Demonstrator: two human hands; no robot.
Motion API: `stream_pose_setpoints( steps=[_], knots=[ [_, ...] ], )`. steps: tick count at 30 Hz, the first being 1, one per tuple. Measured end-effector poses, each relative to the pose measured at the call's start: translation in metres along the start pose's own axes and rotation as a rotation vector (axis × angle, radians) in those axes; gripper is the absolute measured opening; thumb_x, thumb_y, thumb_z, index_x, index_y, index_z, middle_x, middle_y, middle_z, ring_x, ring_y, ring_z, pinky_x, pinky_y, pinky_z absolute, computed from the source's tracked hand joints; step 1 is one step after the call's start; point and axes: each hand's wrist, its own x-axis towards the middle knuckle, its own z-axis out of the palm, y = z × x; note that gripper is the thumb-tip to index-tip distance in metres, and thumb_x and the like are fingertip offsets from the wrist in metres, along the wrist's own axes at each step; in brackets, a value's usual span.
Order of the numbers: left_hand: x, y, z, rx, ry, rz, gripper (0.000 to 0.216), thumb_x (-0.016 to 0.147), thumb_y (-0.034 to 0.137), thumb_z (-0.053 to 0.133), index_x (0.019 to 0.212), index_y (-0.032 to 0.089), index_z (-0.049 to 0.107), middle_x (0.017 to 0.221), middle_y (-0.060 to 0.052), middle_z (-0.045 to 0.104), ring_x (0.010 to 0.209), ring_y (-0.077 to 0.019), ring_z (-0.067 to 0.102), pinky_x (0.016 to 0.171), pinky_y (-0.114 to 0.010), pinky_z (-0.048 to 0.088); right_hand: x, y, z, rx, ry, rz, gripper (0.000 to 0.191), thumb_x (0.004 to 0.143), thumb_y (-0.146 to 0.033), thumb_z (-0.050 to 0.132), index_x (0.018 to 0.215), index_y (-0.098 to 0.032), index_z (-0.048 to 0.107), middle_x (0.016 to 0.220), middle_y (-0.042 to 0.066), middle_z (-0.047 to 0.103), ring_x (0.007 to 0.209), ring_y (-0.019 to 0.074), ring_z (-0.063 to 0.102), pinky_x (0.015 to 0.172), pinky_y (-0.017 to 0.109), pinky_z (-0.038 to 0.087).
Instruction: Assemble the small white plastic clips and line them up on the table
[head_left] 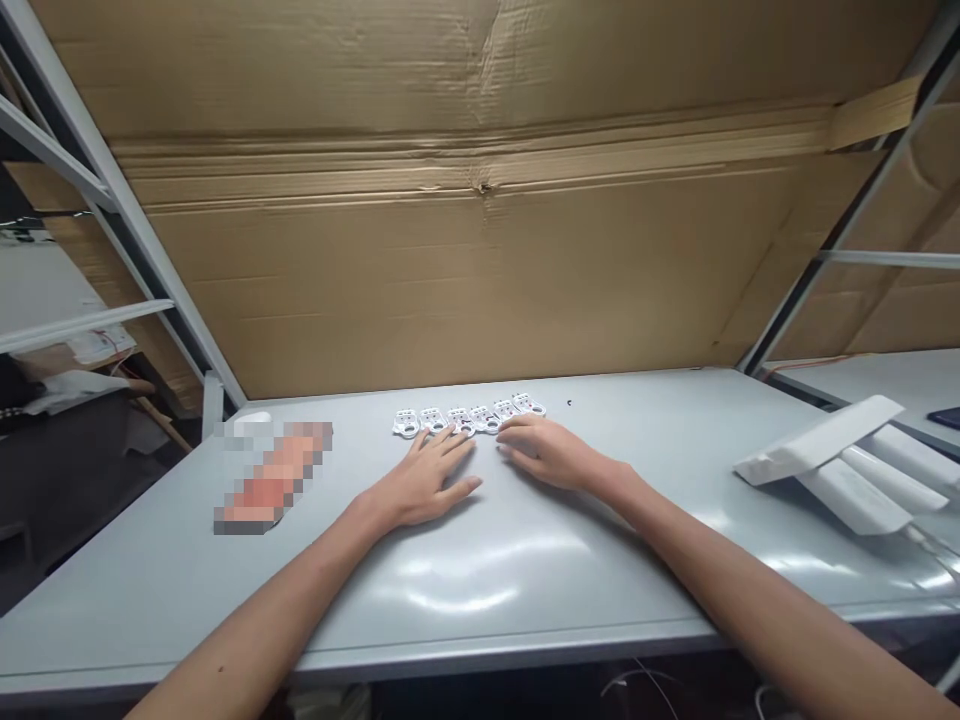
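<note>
Several small flat white pieces (406,423), each with a round ring-like opening and tiny dark or red marks, lie in a row toward the back of the grey table. My left hand (431,475) rests palm down just in front of the row, fingers spread and fingertips at the nearer edges of the middle pieces. Beside the row's right end is my right hand (546,452), its fingers loosely bent and apart, with the tips near the pieces. Neither hand grips anything that I can see. The right palm is hidden.
A pixelated reddish object (274,480) lies at the left, by a small white item (253,424). White elongated panels (825,440) with a cable sit at the right. A tiny dark bit (569,403) lies behind my right hand. Cardboard (480,280) and metal posts close off the back.
</note>
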Motion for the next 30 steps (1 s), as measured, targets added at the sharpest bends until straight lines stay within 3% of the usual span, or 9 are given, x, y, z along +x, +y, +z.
stream_pose_setpoints(
  steps=[6, 13, 16, 20, 25, 30],
  knots=[
    [-0.006, 0.005, -0.008, -0.004, 0.103, 0.078, 0.05, 0.102, 0.049, 0.035, 0.139, 0.02, 0.049, 0.142, -0.01, 0.053, 0.133, -0.0271, 0.044, 0.118, -0.048, 0.018, 0.003, -0.006, 0.011, 0.007, 0.066, -0.031, 0.029, 0.095, -0.016, 0.046, 0.115, -0.016, 0.067, 0.114, 0.015, 0.067, 0.104, 0.0252, 0.061, 0.089, 0.041, 0.051],
    [-0.012, 0.011, -0.013, -0.009, 0.185, 0.206, 0.038, 0.1, 0.041, 0.045, 0.13, 0.021, 0.056, 0.12, -0.009, 0.067, 0.112, -0.0259, 0.06, 0.109, -0.048, 0.036, 0.002, -0.006, 0.014, 0.073, 0.084, -0.044, 0.028, 0.091, -0.012, 0.048, 0.11, -0.019, 0.067, 0.11, 0.012, 0.068, 0.105, 0.0255, 0.061, 0.089, 0.043, 0.051],
    [-0.009, 0.006, -0.011, -0.012, 0.293, 0.231, 0.034, 0.098, 0.037, 0.048, 0.124, 0.019, 0.061, 0.122, -0.011, 0.065, 0.115, -0.0266, 0.059, 0.104, -0.044, 0.044, 0.003, -0.009, 0.018, 0.094, 0.072, -0.028, 0.03, 0.092, -0.014, 0.048, 0.116, -0.019, 0.065, 0.114, 0.013, 0.067, 0.108, 0.0256, 0.06, 0.091, 0.044, 0.051],
    [-0.004, -0.011, -0.004, 0.058, 0.454, 0.096, 0.034, 0.097, 0.035, 0.048, 0.122, 0.017, 0.062, 0.133, -0.015, 0.058, 0.125, -0.0303, 0.052, 0.106, -0.049, 0.043, 0.004, -0.014, 0.024, 0.022, 0.031, 0.025, 0.041, 0.096, -0.029, 0.048, 0.135, -0.018, 0.054, 0.139, 0.018, 0.054, 0.128, 0.031, 0.05, 0.103, 0.051, 0.044],
    [-0.002, -0.028, 0.007, 0.102, 0.401, -0.021, 0.04, 0.095, 0.039, 0.051, 0.128, 0.017, 0.057, 0.144, -0.016, 0.05, 0.137, -0.0327, 0.041, 0.112, -0.054, 0.035, 0.006, -0.017, 0.029, -0.05, -0.074, 0.0, 0.05, 0.099, -0.044, 0.043, 0.143, -0.019, 0.048, 0.156, 0.015, 0.035, 0.146, 0.0335, 0.024, 0.116, 0.056, 0.026],
    [-0.001, -0.028, 0.01, 0.063, 0.311, -0.059, 0.052, 0.094, 0.046, 0.053, 0.136, 0.016, 0.052, 0.151, -0.017, 0.041, 0.143, -0.0362, 0.031, 0.113, -0.058, 0.031, 0.008, -0.021, 0.024, -0.039, -0.051, -0.006, 0.041, 0.099, -0.034, 0.045, 0.134, -0.015, 0.058, 0.151, 0.018, 0.043, 0.143, 0.0329, 0.033, 0.114, 0.054, 0.03]
  ],
)
